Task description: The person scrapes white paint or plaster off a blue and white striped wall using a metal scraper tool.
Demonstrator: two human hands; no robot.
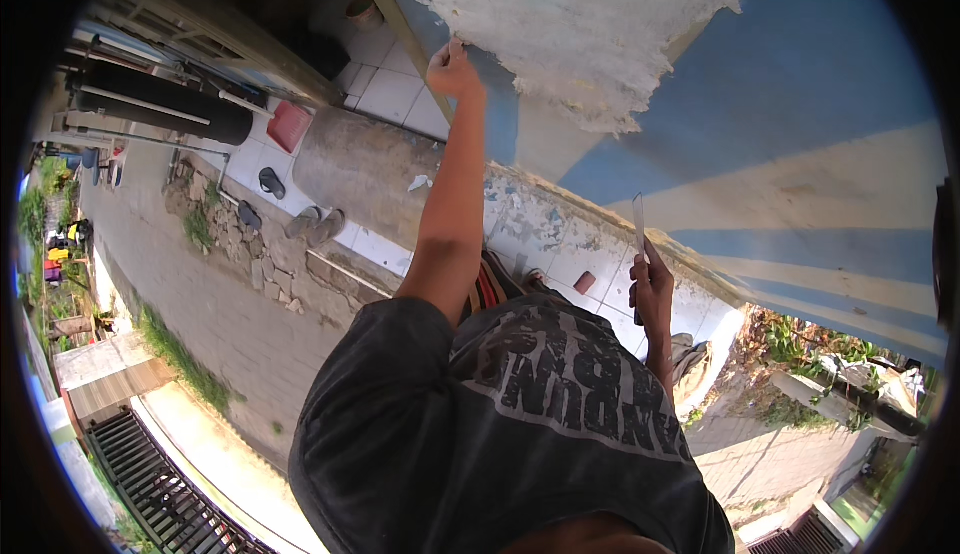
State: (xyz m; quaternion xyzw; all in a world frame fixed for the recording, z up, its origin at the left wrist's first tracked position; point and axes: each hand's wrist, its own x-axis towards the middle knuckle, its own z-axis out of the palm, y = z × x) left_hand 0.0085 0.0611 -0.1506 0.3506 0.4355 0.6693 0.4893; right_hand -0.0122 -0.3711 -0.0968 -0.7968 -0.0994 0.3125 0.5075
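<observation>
Before me rises a wall [720, 141] painted in blue and cream bands. A large patch of pale bare plaster [577, 21] with ragged edges shows where paint is off. My left hand [454, 72] is raised to the patch's left lower edge, fingers curled, fingertips at the paint border. Whether they pinch a flake is too small to tell. Low on the right, my right hand [651, 284] grips a flat-bladed hand tool [638, 216], a knife or scraper, its blade pointing up beside the wall's base. Paint flakes [555, 218] lie scattered on the white tiles below.
A reddish block [584, 282] lies on the tiles near my feet. Leftward are a doorway frame [401, 29], a worn concrete slab [360, 164], a pink dustpan [289, 126], shoes [315, 225] and a dark sandal [271, 183]. The tiled ledge drops past stones [262, 261] to a paved lane [202, 299].
</observation>
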